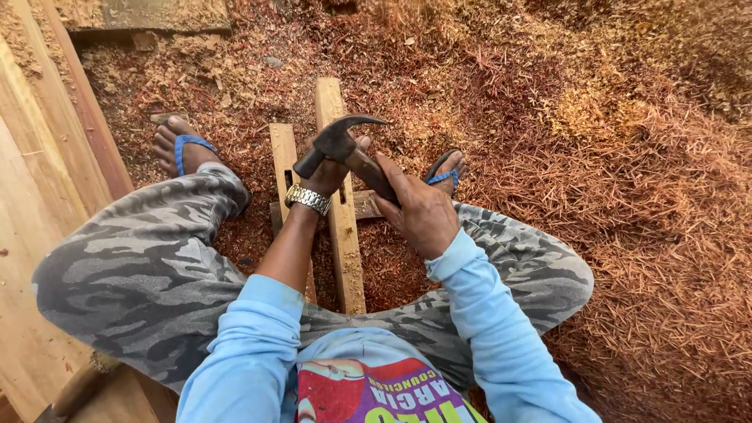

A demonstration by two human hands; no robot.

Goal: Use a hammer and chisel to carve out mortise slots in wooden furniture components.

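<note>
Steel hammer [342, 141]: right hand [421, 210] grips its handle, left hand [329, 174] curls behind the head, steadying it over the slats [341, 227].

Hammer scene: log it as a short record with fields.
tool: claw hammer, head raised over the wood
right hand: wrapped around the hammer handle
left hand: at the hammer head, metal wristwatch on the wrist
work: wooden strips joined crosswise, lying between the feet
ground: wood shavings
footwear: blue sandals
side: planks on the left
</note>
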